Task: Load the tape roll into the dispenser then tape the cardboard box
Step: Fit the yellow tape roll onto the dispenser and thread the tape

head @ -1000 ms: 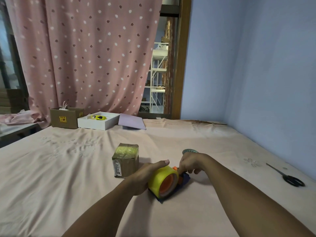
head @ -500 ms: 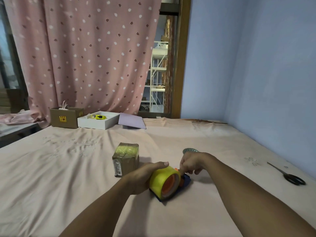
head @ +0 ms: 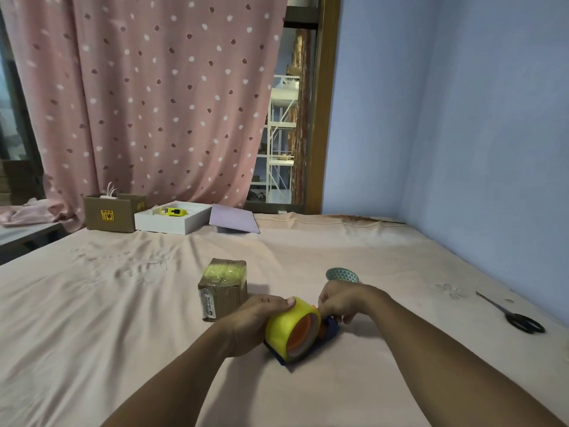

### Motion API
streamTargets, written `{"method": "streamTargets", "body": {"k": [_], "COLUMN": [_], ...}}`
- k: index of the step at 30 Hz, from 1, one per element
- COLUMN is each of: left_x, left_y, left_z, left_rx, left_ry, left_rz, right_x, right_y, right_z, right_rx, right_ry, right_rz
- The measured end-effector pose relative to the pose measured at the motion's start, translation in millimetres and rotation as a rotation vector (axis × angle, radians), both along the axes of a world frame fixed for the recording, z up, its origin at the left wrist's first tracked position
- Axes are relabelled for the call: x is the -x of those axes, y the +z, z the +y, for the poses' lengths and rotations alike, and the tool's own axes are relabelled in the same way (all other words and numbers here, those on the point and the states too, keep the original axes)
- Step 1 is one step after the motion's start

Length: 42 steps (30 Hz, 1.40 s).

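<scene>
Tape roll (head: 291,328), yellow, on dispenser (head: 330,327): left hand (head: 255,322) grips its rim, right hand (head: 341,298) pinches its far edge; box (head: 222,288) just beyond-left of roll.

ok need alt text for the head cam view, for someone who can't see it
Two bare hands work a yellow tape roll on a dark blue dispenser lying on a pink bedsheet: left hand grips the roll, right hand pinches at its far edge. A small cardboard box sits just behind, scissors far right.

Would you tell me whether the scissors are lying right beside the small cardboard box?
No, the scissors lie far right near the wall, well apart from the cardboard box.
</scene>
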<state>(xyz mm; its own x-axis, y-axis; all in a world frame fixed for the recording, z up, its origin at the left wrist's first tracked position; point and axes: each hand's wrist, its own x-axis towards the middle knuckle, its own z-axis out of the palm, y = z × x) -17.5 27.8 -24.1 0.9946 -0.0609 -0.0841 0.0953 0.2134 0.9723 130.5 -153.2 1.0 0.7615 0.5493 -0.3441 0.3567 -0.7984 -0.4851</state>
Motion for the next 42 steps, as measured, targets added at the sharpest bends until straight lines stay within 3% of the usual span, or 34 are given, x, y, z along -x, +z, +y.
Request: {"method": "streamTargets", "body": {"k": [6,20,24,34,42], "left_x": [4.2,4.9,4.9,1.8,3.1], "left_y": [-0.8,-3.0,-6.8,-2.8,-4.3], "left_z": [1.6,9.5,10.7,6.4,7.8], "left_rx": [0.014,0.007,-0.004,-0.096,-0.060], "left_ry": [-0.020,-0.022,-0.025,-0.047,0.001], "left_rz": [0.014,0.030,0.058,0.098,0.098], "right_x": [0.5,-5.0,-4.4,-9.9,-17.8], "right_y": [-1.4,1.8,1.9,3.6,4.2], "right_z": [2.0,-10.5,-16.6,-19.7,-29.7], "right_rx": [-0.012,-0.174,-0.258,-0.306,-0.252], "right_ry": [0.030,-0.006,-0.040,-0.063,-0.033], "right_rz": [-0.067,0.022,0.124,-0.082,-0.196]}}
